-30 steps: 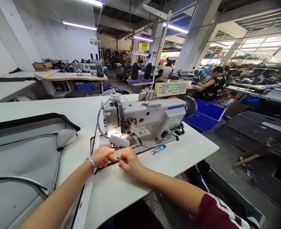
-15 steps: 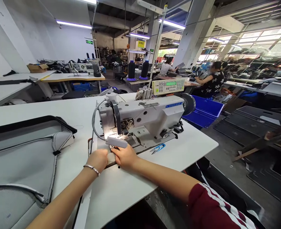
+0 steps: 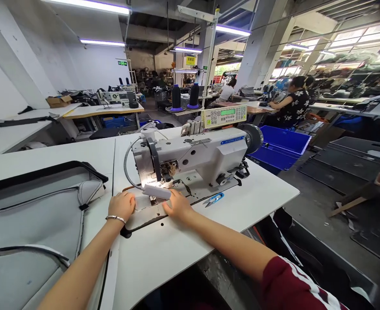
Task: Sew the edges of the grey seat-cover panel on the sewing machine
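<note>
A grey sewing machine (image 3: 190, 150) stands on the white table, its lamp (image 3: 157, 192) lit beside the needle area. My left hand (image 3: 121, 206), with a bracelet at the wrist, is closed at the left end of the machine's bed plate (image 3: 144, 215). A thin pale line runs from its fingertips toward the lamp; what the fingers hold is too small to name. My right hand (image 3: 180, 206) rests on the bed just right of the lamp, thumb and forefinger apart, other fingers partly hidden. Blue thread snips (image 3: 214, 199) lie to its right.
Grey padded fabric pieces with black edging (image 3: 41, 215) cover the table's left. A control panel (image 3: 225, 115) and two black thread cones (image 3: 176, 97) stand behind the machine. A blue bin (image 3: 282, 146) is beyond the right end. Two people sit farther back at other tables.
My hands have drawn apart: the left went left, and the right shifted slightly right. More of the bed plate between them shows. The view has turned a little.
</note>
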### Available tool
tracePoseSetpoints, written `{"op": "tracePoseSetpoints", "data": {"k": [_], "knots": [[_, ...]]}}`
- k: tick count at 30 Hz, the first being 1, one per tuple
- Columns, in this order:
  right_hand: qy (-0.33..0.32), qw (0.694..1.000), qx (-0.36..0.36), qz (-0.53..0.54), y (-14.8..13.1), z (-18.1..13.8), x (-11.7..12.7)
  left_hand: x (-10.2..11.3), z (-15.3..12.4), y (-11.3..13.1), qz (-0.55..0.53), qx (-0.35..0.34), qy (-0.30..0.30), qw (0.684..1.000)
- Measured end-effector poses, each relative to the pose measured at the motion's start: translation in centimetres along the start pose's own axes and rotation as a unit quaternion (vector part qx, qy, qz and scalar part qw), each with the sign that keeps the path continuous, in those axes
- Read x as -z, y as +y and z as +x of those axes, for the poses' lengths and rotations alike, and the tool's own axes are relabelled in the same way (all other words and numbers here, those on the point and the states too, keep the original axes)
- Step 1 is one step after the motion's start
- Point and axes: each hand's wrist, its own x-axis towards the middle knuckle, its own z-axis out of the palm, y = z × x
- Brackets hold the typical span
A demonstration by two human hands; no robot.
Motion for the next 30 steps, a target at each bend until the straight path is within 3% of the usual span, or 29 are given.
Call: {"op": "tracePoseSetpoints", "data": {"k": [5,14,18,22,26,30], "knots": [[0.076,0.996,-0.045,0.026,1.5,0.7,0.6,0.0,-0.2,-0.3,-0.001,0.026,0.013,1.0],[0.066,0.996,0.064,-0.012,1.2,0.8,1.0,-0.3,-0.3,-0.3,-0.039,0.064,0.025,0.997],[0.026,0.977,0.213,-0.006,-2.2,-2.4,-0.6,-0.2,-0.3,-0.2,-0.093,0.084,0.006,0.992],[-0.031,0.907,0.419,0.004,-7.7,-4.8,-3.7,0.9,0.0,0.2,-0.145,0.061,-0.029,0.987],[-0.101,0.903,0.413,-0.057,-12.3,-5.8,-5.9,3.4,-0.9,-0.8,-0.113,0.044,-0.043,0.992],[-0.101,0.876,0.465,-0.081,-13.2,-10.2,-7.7,5.4,-4.4,-4.3,0.003,0.089,-0.042,0.995]]}}
